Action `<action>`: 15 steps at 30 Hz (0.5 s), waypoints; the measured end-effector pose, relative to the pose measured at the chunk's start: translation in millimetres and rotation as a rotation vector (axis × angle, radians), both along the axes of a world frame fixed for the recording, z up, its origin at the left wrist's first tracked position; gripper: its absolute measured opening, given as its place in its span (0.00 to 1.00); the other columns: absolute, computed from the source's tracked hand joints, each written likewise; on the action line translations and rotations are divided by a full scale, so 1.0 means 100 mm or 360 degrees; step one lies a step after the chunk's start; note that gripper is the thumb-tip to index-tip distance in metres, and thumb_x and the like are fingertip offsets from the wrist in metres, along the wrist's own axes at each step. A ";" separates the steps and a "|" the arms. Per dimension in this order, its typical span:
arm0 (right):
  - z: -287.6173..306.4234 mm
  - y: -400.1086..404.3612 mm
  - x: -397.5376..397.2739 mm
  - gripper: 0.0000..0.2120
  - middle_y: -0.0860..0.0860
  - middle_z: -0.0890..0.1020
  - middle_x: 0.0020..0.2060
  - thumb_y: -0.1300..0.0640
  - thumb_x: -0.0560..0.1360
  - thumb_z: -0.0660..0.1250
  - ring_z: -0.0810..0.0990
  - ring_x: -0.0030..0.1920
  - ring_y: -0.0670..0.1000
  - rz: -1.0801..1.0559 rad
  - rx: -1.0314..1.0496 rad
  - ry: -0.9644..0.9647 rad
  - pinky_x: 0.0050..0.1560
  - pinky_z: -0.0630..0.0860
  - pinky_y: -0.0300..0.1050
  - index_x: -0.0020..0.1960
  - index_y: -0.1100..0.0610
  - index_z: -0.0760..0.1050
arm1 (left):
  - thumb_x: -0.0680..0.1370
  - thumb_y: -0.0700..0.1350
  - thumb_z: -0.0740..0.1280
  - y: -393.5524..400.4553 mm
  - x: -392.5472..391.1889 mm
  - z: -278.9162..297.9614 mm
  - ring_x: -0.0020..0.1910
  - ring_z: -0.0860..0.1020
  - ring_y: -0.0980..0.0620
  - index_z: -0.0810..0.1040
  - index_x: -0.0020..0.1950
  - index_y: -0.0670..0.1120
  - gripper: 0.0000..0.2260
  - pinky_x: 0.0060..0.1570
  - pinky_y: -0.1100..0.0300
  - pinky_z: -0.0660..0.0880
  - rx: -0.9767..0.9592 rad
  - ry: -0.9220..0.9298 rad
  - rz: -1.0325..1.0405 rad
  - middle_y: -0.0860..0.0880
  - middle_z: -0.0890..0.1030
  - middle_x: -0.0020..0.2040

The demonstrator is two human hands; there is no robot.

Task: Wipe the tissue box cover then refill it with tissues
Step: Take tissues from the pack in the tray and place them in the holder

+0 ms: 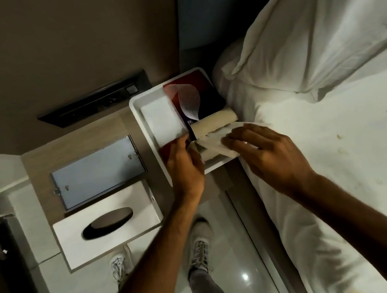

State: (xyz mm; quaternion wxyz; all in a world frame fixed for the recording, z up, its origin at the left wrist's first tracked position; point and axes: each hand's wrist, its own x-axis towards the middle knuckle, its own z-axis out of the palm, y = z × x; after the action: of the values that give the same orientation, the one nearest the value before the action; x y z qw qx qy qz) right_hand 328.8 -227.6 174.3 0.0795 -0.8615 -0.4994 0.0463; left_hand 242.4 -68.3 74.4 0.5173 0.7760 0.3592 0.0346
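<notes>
The white tissue box cover (109, 230) with a dark oval slot lies at the front edge of the bedside table, with no tissues showing. Its grey base plate (98, 171) lies just behind it. A white tray (150, 132) to the right holds a stack of white tissues (163, 119), a red and black booklet (195, 96) and a rolled beige cloth (216, 122). My left hand (184, 165) pinches the near end of a pack of tissues (212, 143) at the tray's front. My right hand (261, 153) lies flat on the pack's other end, fingers spread.
A bed with white sheets (338, 149) and a pillow (319, 22) fills the right side, touching the tray. A dark socket panel (95, 100) is set in the wall behind the table. A glossy floor and my shoes (197, 246) show below.
</notes>
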 end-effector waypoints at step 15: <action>0.78 0.59 -0.04 0.13 0.45 0.84 0.54 0.58 0.79 0.68 0.83 0.51 0.43 -0.0351 0.0160 0.1086 0.47 0.75 0.22 0.63 0.54 0.82 | 0.81 0.66 0.59 0.84 -0.71 0.31 0.59 0.83 0.45 0.81 0.68 0.46 0.29 0.64 0.45 0.78 -0.2195 -0.0013 0.0504 0.44 0.85 0.62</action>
State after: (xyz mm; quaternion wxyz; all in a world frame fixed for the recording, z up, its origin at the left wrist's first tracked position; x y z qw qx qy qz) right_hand 324.8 -169.1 252.1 0.2885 -0.8401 -0.3498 0.2977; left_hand 170.9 15.8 105.3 0.8810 0.2098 0.4058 -0.1231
